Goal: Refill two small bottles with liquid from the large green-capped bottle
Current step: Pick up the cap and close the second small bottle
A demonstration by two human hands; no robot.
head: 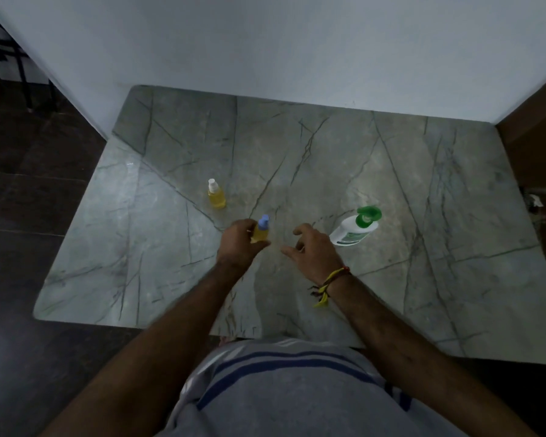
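My left hand grips a small bottle with a blue cap that holds yellow liquid and stands upright on the marble table. My right hand hovers just right of it, fingers spread and loosely curled, holding nothing. A second small bottle with a white cap, also filled with yellow liquid, stands farther back to the left. The large white bottle stands to the right of my right hand, its green flip cap open.
The table abuts a white wall at the back. Dark floor lies to the left, and a brown wooden surface stands at the right edge. My torso is against the table's near edge.
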